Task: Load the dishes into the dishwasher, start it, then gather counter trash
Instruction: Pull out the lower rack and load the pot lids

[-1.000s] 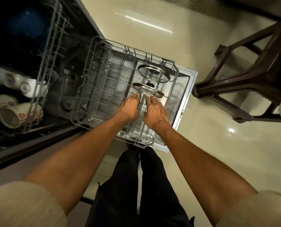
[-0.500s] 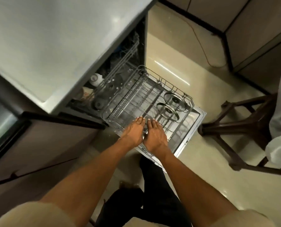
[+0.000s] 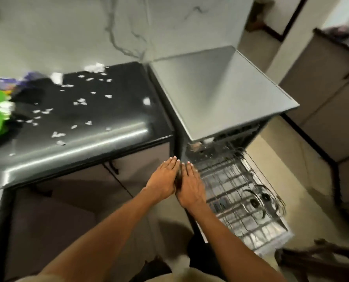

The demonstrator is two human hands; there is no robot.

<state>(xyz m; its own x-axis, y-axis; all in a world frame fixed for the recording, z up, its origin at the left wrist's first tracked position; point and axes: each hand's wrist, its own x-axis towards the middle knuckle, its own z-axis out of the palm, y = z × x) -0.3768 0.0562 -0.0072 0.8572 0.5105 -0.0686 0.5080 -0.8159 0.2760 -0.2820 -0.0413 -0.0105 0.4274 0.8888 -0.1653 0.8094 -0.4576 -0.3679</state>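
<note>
A home kitchen with an open dishwasher.

A glossy black stone counter (image 3: 92, 127) strewn with white paper scraps (image 3: 81, 101) sits over brown cabinet doors (image 3: 71, 200), beside a grey steel freestanding dishwasher (image 3: 220, 94) whose wire lower rack (image 3: 236, 192) is pulled out over a cream tiled floor (image 3: 291, 159), against a white marble-veined wall (image 3: 88, 31).

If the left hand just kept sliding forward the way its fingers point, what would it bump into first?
Probably the front corner of the dishwasher, where it meets the cabinet. The left hand points up toward that seam, though depth is hard to judge.
</note>
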